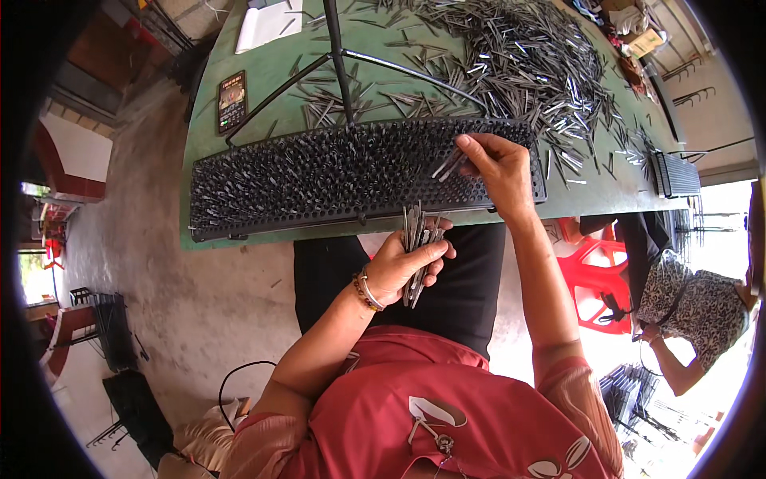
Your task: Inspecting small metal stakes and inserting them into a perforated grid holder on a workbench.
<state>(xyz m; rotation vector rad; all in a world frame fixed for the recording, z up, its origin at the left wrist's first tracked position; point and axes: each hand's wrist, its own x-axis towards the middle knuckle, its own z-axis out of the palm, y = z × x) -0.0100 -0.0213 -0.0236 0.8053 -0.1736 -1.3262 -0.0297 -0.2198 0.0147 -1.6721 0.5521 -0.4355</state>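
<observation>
A long black perforated rack (351, 223) lies along the table's near edge. Thin dark metal strips (279, 180) stand packed in its holes over the left and middle; bare holes show toward the right. Below the rack's front edge, my left hand (407, 263) is closed around a bundle of similar metal strips (416, 235), their ends sticking out both ways. Above the rack's right part, my right hand (499, 168) pinches a few strips (448, 165) between thumb and fingers, pointing down to the left. Whether their tips touch the holes I cannot tell.
A large heap of loose strips (542, 64) covers the far right of the green table (271, 88). Black rods (343, 76) rise from the rack. A phone (232, 102) and paper (267, 28) lie at left. Another person (690, 311) is at right, near a red stool (594, 275).
</observation>
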